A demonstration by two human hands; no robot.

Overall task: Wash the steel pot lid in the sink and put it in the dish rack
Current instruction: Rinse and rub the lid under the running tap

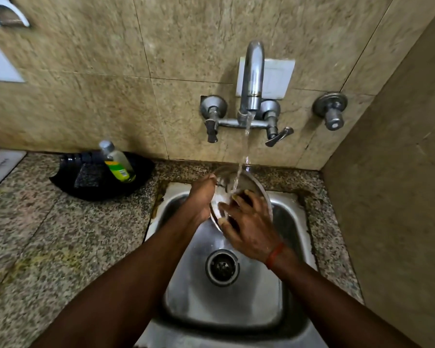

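While my left hand (202, 197) grips the round steel lid (255, 184) at nine o'clock, right hand (246, 227) lies open on it; sink (236, 310) basin clear at six.

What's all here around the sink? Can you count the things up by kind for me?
Hands: 2, left hand and right hand
Steel lid: 1, held under the running water
Tap spout: 1
Tap handles: 3
Sink: 1
Soap bottle: 1
Black tray: 1
Total: 10
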